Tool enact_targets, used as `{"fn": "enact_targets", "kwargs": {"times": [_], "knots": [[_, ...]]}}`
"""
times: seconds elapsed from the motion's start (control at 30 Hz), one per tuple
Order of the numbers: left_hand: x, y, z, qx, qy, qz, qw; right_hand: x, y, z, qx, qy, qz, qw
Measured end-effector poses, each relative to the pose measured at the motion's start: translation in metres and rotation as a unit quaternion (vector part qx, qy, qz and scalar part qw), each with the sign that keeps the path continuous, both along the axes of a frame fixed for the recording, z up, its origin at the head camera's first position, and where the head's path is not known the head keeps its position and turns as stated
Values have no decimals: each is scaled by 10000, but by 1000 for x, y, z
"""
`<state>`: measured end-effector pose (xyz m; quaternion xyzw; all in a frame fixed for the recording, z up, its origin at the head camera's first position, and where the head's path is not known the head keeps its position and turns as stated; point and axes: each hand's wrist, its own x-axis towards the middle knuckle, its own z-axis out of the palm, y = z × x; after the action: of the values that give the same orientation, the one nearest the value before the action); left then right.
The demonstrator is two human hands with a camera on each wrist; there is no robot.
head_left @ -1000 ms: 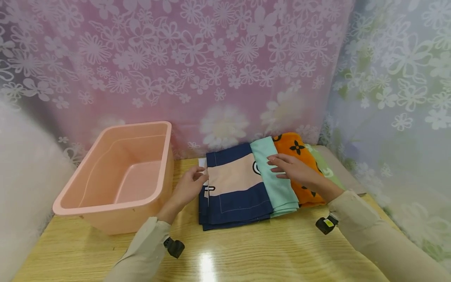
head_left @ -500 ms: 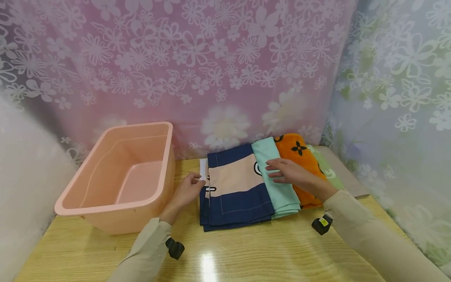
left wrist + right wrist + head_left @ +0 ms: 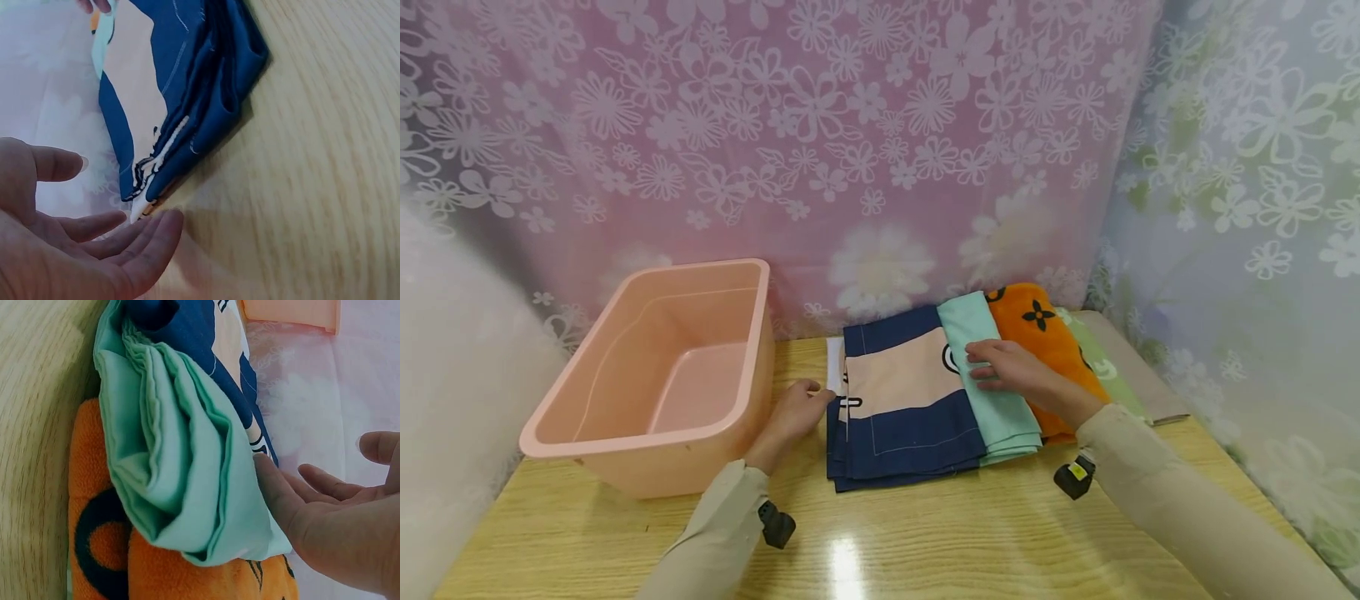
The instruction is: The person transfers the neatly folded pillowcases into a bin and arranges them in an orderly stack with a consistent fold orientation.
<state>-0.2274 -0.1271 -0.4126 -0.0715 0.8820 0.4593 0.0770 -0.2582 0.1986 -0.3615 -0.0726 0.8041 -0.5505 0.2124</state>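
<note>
A folded navy cloth with a peach panel [image 3: 902, 375] lies on the table in the head view. Just off its left edge is my left hand [image 3: 793, 414], holding nothing; the left wrist view shows its thumb spread from the loosely bent fingers [image 3: 153, 247]. A strip of white fabric [image 3: 834, 367] peeks out there. Overlapping the navy cloth's right side is a folded mint-green cloth [image 3: 992, 387]. My right hand [image 3: 1022, 375] is over it with relaxed fingers, and in the right wrist view the fingertips are at the mint folds [image 3: 187, 437]; contact is hard to tell.
A pink plastic tub [image 3: 748, 358] stands at the left on the wooden table [image 3: 910, 542]. Right of the mint cloth lie an orange towel with dark motifs [image 3: 1041, 321], a green patterned cloth [image 3: 1112, 375] and a greyish flat piece [image 3: 1138, 367]. A floral curtain [image 3: 880, 167] hangs behind.
My left hand has drawn back from the left edge of the navy cloth, down and away from the white strip. My right hand has dipped slightly over the mint cloth. The cloths stay put.
</note>
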Motion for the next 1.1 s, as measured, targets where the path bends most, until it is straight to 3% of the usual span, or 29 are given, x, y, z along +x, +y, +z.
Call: {"fn": "enact_targets", "kwargs": {"times": [0.3, 0.73, 1.1], "knots": [[-4, 1, -2, 621, -442, 255, 9968, -2, -1, -3, -70, -215, -131, 9997], [-8, 8, -7, 1333, -508, 585, 9881, -7, -1, -7, 12, -508, -81, 9987], [-14, 9, -14, 1595, -576, 532, 9841, -15, -13, -10, 311, -657, 16, 9974]]}}
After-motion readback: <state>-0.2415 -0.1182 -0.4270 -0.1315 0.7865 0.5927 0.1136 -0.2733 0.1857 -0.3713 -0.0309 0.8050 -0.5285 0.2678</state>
